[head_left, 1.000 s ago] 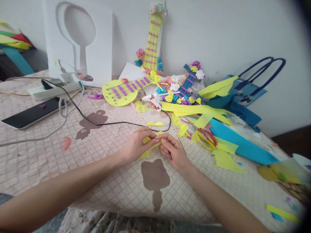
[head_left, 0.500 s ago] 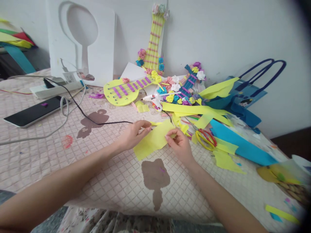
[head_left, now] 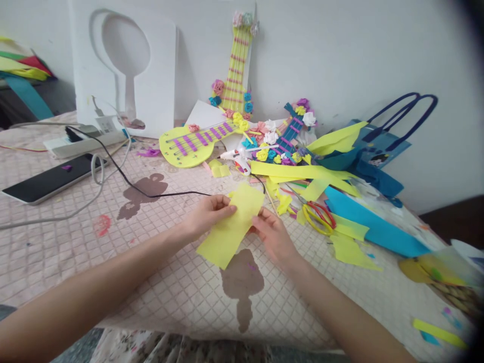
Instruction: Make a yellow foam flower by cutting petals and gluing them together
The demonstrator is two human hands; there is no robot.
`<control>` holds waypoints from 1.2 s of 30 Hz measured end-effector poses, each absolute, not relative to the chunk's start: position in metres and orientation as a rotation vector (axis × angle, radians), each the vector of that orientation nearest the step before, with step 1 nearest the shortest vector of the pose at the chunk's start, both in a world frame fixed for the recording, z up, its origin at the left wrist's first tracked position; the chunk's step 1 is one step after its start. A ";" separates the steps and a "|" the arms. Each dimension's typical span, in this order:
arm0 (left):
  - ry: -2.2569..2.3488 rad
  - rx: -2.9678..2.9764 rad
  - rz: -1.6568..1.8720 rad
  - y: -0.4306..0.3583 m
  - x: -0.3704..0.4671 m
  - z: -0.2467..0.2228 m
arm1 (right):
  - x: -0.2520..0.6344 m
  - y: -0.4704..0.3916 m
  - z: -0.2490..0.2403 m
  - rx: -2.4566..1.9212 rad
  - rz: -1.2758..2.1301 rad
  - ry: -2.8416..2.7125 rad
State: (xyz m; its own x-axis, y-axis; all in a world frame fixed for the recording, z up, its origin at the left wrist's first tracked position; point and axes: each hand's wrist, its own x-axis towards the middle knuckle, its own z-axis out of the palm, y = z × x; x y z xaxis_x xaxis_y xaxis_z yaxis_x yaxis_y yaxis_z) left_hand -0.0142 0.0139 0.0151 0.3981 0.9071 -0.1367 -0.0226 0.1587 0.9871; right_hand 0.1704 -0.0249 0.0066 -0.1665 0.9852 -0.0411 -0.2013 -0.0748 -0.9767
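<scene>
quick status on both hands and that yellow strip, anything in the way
Left hand and right hand pinching yellow strip by opposite long edges. Strip held flat. Black cord runs close behind left hand.

At the left of the frame I see a black flat device, a small purple scrap lying on it. Just above it is a white power strip with plugs. A grey cable crosses my quilted tablecloth near the left edge. In the upper left stands a white board with a rounded cut-out. At the right, my blue bag has dark blue handles.
</scene>
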 end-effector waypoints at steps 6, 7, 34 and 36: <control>0.955 1.254 0.825 0.011 -0.012 0.013 | 0.168 -0.028 0.001 -1.116 1.256 -1.231; 0.959 1.256 0.835 0.011 -0.011 0.012 | 0.168 -0.027 0.001 -1.116 1.239 -1.233; 0.939 0.892 0.774 0.015 -0.008 0.008 | 0.171 -0.027 0.000 -1.084 0.963 -1.410; 0.911 0.885 0.706 0.017 -0.009 0.008 | 0.171 -0.027 0.001 -1.091 0.927 -1.440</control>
State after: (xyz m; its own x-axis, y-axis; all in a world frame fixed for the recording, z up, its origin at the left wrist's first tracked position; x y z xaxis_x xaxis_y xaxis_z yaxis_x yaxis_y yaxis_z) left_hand -0.0085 0.0175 0.0081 0.4447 0.8195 -0.3615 -0.1453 0.4643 0.8737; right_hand 0.1713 -0.0269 0.0006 -0.0265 0.9592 0.2816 0.1408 0.2825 -0.9489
